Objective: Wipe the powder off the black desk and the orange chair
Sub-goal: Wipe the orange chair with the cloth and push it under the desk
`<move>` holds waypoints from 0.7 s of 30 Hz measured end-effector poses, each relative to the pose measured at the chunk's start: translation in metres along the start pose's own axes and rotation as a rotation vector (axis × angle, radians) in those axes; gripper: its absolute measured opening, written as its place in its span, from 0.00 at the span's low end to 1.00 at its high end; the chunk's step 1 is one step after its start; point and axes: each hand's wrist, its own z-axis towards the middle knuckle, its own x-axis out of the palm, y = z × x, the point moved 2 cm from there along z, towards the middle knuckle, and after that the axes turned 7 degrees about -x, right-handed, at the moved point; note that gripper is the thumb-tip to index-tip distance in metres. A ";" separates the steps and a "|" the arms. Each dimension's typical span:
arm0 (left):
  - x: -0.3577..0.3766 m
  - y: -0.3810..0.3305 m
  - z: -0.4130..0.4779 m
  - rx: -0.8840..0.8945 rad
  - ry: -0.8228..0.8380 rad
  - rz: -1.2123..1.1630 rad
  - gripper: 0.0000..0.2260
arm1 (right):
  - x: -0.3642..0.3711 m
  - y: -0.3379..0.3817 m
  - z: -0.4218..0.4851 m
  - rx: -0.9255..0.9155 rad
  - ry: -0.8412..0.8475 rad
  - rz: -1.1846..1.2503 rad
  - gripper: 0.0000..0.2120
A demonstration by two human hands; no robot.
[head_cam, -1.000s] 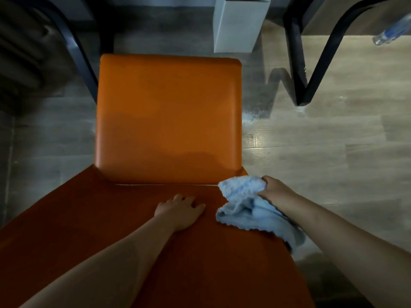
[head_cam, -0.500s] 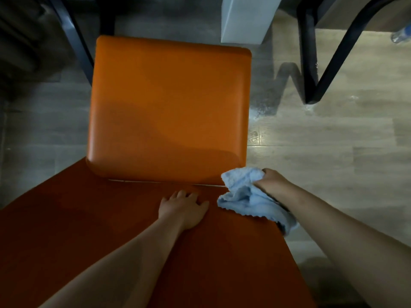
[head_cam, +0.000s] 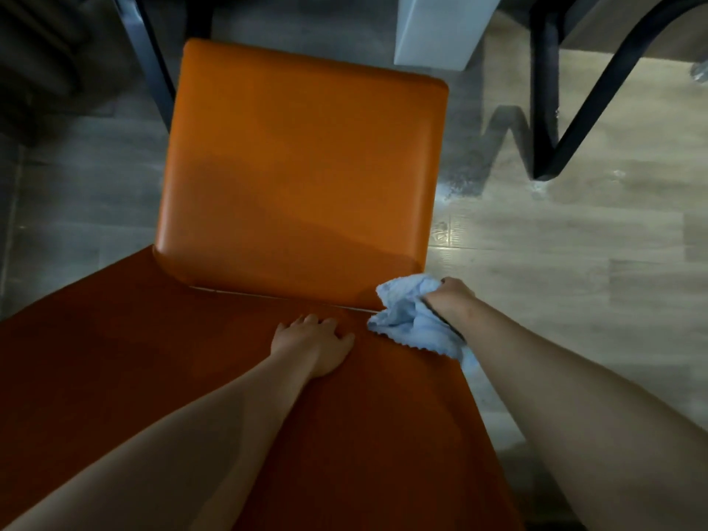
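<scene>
The orange chair (head_cam: pixel 302 178) fills the middle of the view, its seat running up the frame and its darker backrest spreading toward the camera. At the right end of the seam where the two meet, the right hand (head_cam: pixel 452 300) grips a bunched light blue cloth (head_cam: pixel 412 320) against the chair. The left hand (head_cam: pixel 312 344) rests on the backrest just left of the cloth, fingers spread and relaxed; around the chair lie a wood-look floor (head_cam: pixel 574 262), black metal legs (head_cam: pixel 544 109) and a white box (head_cam: pixel 444 28).
</scene>
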 end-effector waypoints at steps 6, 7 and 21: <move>-0.001 -0.001 -0.036 0.093 -0.025 -0.046 0.23 | -0.021 -0.019 -0.092 -0.088 0.089 0.124 0.17; -0.002 -0.001 -0.045 0.120 -0.021 -0.053 0.22 | -0.026 -0.021 -0.110 -0.089 0.080 0.132 0.17; -0.020 0.048 -0.187 0.305 -0.112 0.027 0.20 | -0.071 -0.026 -0.308 -0.114 -0.147 0.060 0.13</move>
